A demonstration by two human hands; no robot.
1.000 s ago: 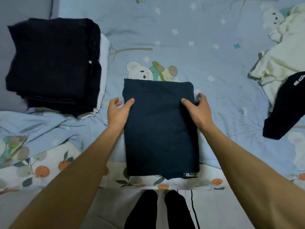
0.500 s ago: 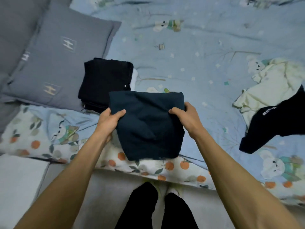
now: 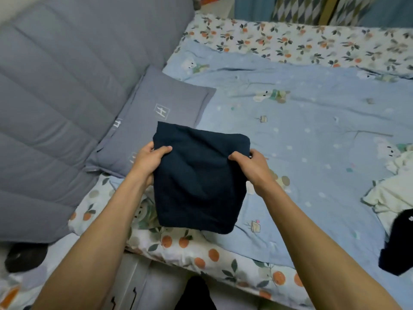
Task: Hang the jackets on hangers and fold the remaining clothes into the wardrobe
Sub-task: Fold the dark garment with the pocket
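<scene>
A folded dark navy garment (image 3: pixel 199 180) hangs in the air above the near edge of the bed. My left hand (image 3: pixel 148 161) grips its left side, thumb on top. My right hand (image 3: pixel 250 164) grips its right side the same way. The lower part of the garment sags below my hands. A cream garment (image 3: pixel 393 193) lies crumpled at the right edge of the bed, and a black garment (image 3: pixel 397 247) lies just below it. The stack of dark folded clothes from before is hidden behind the held garment or out of view.
A grey pillow (image 3: pixel 161 121) leans against the padded grey headboard (image 3: pixel 67 97) on the left. The light blue bedspread (image 3: pixel 312 130) covers the bed, with a floral sheet (image 3: pixel 201 253) along its near edge. A dark round object (image 3: pixel 24 256) sits at lower left.
Both hands have lifted the folded navy garment off the bed and carried it up and to the left. My view has swung up and left, showing the headboard.
</scene>
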